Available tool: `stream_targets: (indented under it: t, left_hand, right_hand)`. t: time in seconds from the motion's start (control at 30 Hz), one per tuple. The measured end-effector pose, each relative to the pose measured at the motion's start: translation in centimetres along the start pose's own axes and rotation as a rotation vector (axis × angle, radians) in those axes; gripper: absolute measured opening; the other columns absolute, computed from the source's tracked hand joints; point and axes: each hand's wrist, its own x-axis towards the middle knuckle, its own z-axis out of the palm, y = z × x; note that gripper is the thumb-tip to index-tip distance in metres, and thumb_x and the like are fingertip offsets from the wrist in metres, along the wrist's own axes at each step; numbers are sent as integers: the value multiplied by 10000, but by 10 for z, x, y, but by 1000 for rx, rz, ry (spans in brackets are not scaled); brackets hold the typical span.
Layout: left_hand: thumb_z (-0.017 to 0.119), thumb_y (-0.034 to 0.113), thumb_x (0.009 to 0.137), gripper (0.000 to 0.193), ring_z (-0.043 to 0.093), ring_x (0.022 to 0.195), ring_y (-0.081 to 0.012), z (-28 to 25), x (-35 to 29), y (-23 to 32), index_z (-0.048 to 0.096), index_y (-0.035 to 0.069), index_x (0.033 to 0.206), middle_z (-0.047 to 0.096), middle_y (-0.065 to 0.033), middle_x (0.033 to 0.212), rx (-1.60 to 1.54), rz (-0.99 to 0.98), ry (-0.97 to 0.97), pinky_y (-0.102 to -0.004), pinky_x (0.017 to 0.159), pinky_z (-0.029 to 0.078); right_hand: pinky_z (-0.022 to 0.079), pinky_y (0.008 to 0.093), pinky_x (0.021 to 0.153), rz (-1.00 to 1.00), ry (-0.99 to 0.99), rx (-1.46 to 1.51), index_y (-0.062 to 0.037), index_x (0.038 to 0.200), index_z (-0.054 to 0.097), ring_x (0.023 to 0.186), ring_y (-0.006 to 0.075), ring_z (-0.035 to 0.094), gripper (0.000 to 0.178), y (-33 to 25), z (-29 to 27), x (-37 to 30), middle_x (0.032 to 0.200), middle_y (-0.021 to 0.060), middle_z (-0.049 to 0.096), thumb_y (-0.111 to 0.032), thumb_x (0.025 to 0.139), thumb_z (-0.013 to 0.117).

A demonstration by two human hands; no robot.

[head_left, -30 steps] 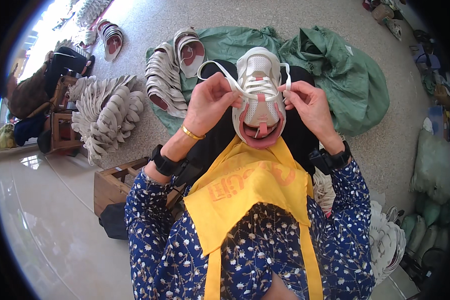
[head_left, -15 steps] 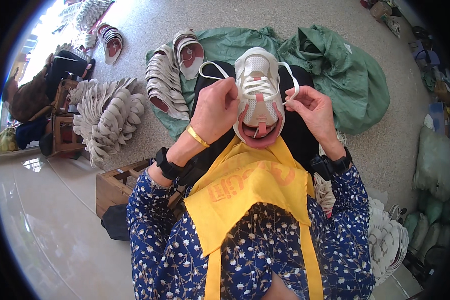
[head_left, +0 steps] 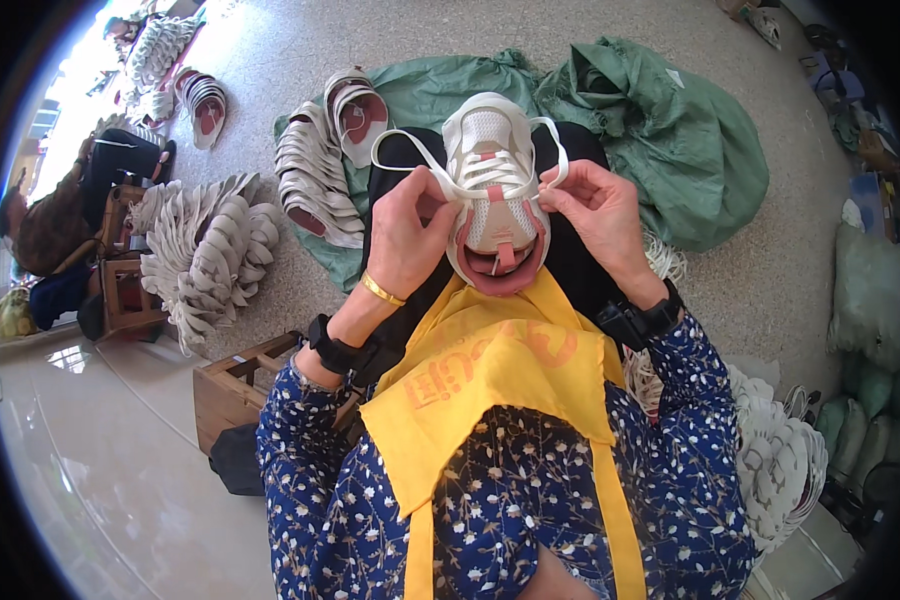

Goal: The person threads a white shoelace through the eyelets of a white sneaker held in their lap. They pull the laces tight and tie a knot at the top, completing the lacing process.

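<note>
A white and pink sneaker (head_left: 486,125) rests between my knees, its toe pointing away from me and its pink heel opening toward me. White laces cross its tongue. On the left side my left hand (head_left: 406,232) is closed in a pinch on one shoelace (head_left: 402,132), which arcs up in a wide loop beyond the fingers. My right hand (head_left: 598,214) pinches the other lace end (head_left: 564,152) beside the eyelets, and that lace also bows out above the hand. Both hands sit close to the sneaker's sides. The yellow apron (head_left: 480,360) lies just behind the heel.
A green sack (head_left: 670,150) spreads on the floor ahead. Rows of shoe uppers (head_left: 315,180) lie on its left part, with a larger pile (head_left: 210,250) farther left. A wooden stool (head_left: 235,395) stands by my left elbow. More white pieces (head_left: 775,455) are stacked at right.
The left lace loop stands wider, and a lace now stretches across the sneaker between my hands. The whole view has shifted slightly, carrying the background left.
</note>
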Motion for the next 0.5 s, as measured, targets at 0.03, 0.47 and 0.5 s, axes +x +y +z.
stream_targets:
  t: [0.03, 0.47, 0.5]
  left_hand:
    - [708, -20, 907, 170, 599, 753, -25, 1, -1, -1, 540, 0, 905, 640, -12, 789, -2, 8, 4, -239, 659, 506]
    - [705, -42, 873, 172, 604, 707, -61, 9, -2, 3, 539, 0, 866, 612, -30, 768, 43, 111, 55, -250, 644, 503]
    - [705, -43, 868, 172, 603, 699, -66, 8, -2, 6, 539, 0, 860, 609, -34, 763, 53, 141, 69, -253, 640, 503]
  right_hand:
    - [595, 265, 849, -4, 1, -5, 24, 1032, 702, 899, 106, 719, 90, 1, 0, 1, 960, 54, 751, 31, 943, 704]
    - [565, 292, 669, -267, -94, -667, 17, 946, 639, 727, 191, 731, 157, -29, 16, 11, 808, 113, 716, 3, 849, 761]
    - [563, 295, 660, -256, -104, -661, 21, 933, 629, 713, 204, 728, 164, -29, 17, 11, 793, 112, 710, 3, 842, 764]
